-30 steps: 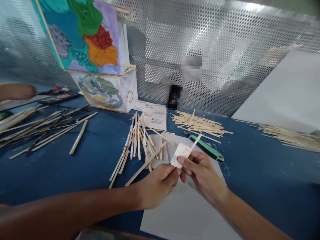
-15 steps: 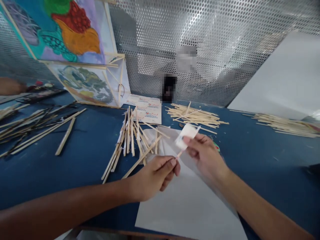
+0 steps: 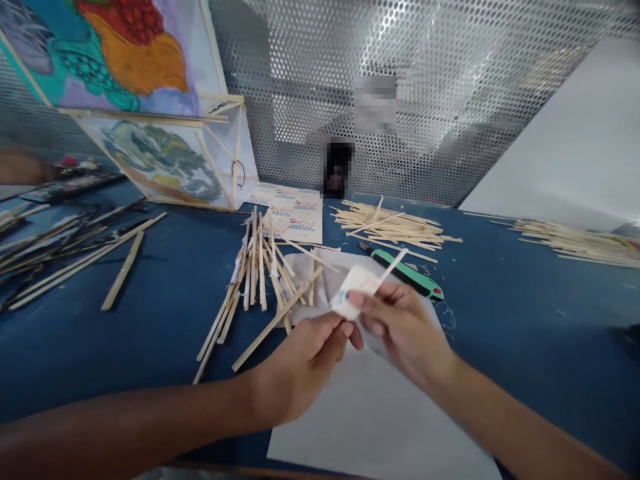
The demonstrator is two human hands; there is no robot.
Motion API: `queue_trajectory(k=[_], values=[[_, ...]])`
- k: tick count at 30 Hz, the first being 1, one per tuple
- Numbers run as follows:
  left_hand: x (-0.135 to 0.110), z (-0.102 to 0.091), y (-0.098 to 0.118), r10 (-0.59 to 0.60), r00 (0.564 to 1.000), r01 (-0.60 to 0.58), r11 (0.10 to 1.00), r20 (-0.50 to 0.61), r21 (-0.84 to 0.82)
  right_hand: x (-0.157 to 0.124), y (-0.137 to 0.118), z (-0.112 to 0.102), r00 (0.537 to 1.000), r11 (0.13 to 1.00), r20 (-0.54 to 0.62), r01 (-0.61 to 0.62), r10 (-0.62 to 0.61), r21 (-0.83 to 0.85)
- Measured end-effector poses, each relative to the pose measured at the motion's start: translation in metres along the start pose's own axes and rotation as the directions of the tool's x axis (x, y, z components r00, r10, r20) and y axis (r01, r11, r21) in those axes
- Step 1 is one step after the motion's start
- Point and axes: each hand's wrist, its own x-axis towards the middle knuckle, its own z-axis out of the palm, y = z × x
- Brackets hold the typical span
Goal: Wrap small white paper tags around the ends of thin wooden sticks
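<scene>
- Your left fingers (image 3: 341,339) pinch a thin stick (image 3: 395,265); your right fingers (image 3: 374,309) hold folded abrasive paper (image 3: 359,285) around it.
- Sanding seems unfinished; loose wooden strips (image 3: 262,270) lie left of centre.

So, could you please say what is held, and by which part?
The right hand pinches paper by its right side; the left hand seems to hold a stick by its hidden end.

Perforated metal wall (image 3: 440,87) (shiny)
</scene>
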Motion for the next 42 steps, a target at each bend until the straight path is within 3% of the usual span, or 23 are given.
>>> queue_trajectory(k=[4,9,13,17,20,30,33,34,37,42], values=[[0.003,0.0,0.001,-0.031,0.999,0.038,0.979,0.035,-0.203,0.006,-0.01,-0.012,0.999,1.0,-0.03,0.019,-0.019,0.021],[0.008,-0.007,0.002,-0.085,0.964,0.187,0.888,0.25,-0.42,-0.002,-0.007,-0.014,0.999,0.989,-0.048,-0.005,0.013,0.148],[0.009,-0.007,-0.001,-0.026,0.983,0.102,0.9,0.18,-0.424,-0.01,0.001,-0.006,0.986,0.984,0.122,-0.127,0.112,0.123],[0.009,-0.005,0.0,-0.031,0.987,0.097,0.895,0.155,-0.436,-0.01,0.002,-0.003,0.999,0.984,0.029,-0.041,0.037,0.174],[0.009,-0.005,0.002,-0.048,0.987,0.111,0.893,0.154,-0.437,-0.011,0.004,-0.003,0.986,0.984,0.129,-0.126,0.109,0.129],[0.007,-0.003,0.002,-0.07,0.992,0.109,0.902,0.108,-0.418,-0.009,-0.002,-0.001,0.993,0.989,-0.104,-0.036,0.052,0.147],[0.006,-0.002,0.002,-0.088,0.993,0.112,0.907,0.077,-0.406,-0.007,-0.002,-0.002,0.975,0.975,0.067,-0.217,0.213,0.048],[0.006,-0.001,0.002,-0.095,0.993,0.118,0.903,0.076,-0.413,-0.005,-0.002,-0.003,0.99,0.987,-0.034,-0.135,0.138,0.084],[0.006,0.0,0.002,-0.107,0.988,0.143,0.895,0.108,-0.423,-0.002,-0.001,-0.002,0.986,0.995,-0.166,0.001,0.016,0.101],[0.005,-0.002,0.002,-0.093,0.988,0.138,0.898,0.126,-0.419,-0.004,0.002,0.004,0.994,0.999,-0.102,-0.043,0.042,-0.007]])
